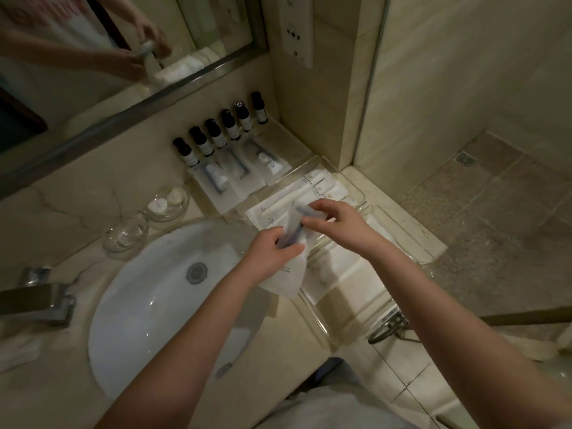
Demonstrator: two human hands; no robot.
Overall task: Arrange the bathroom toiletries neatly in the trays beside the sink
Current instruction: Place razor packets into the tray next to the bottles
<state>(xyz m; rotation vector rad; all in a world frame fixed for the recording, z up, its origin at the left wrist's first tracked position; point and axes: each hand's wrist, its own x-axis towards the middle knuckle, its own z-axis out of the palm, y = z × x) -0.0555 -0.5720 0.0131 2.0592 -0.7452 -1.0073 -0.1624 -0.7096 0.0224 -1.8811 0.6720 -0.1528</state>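
Note:
Both my hands hold a white toiletry packet point(288, 274) with a dark item inside, just right of the sink. My left hand point(272, 252) grips its middle, and my right hand point(334, 222) pinches its upper end. Behind them a clear tray point(312, 168) holds several flat white packets point(318, 188). Farther back, another clear tray point(297, 144) carries a row of several small dark-capped bottles point(221, 134) with wrapped kits point(230, 178) lying in front of them.
The white sink basin point(167, 305) lies at lower left with the metal tap point(37, 295) beside it. Two glass dishes point(167, 202) stand by the mirror point(93, 57). A folded white towel point(380, 230) sits at the counter's right edge, beside the shower floor point(495, 212).

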